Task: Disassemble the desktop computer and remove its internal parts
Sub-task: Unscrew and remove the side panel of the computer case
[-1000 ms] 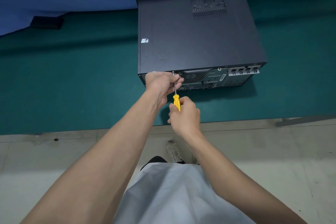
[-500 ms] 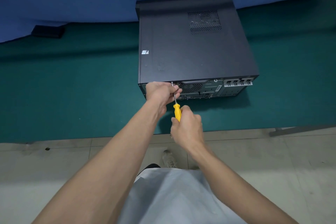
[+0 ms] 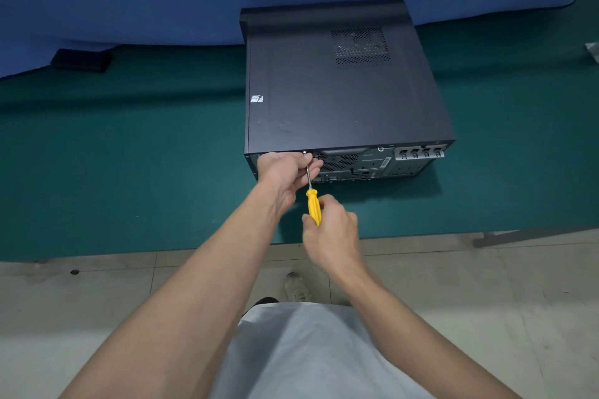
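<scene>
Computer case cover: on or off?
On. The dark cover lies flush over the computer, no internals showing; the screwdriver tip meets a rear-edge screw.

my right hand [image 3: 330, 230] has slid a little back along the handle of the yellow screwdriver [image 3: 313, 206], baring more of it. my view has shifted, so the computer [image 3: 340, 91] sits lower in frame.

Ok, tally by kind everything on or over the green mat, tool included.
Black metal desktop computer case: 1
Yellow-handled screwdriver, held by left hand and right hand: 1
Flat black box, far left: 1
Pale item cut off at right edge, unidentifiable: 1
Total: 4
</scene>
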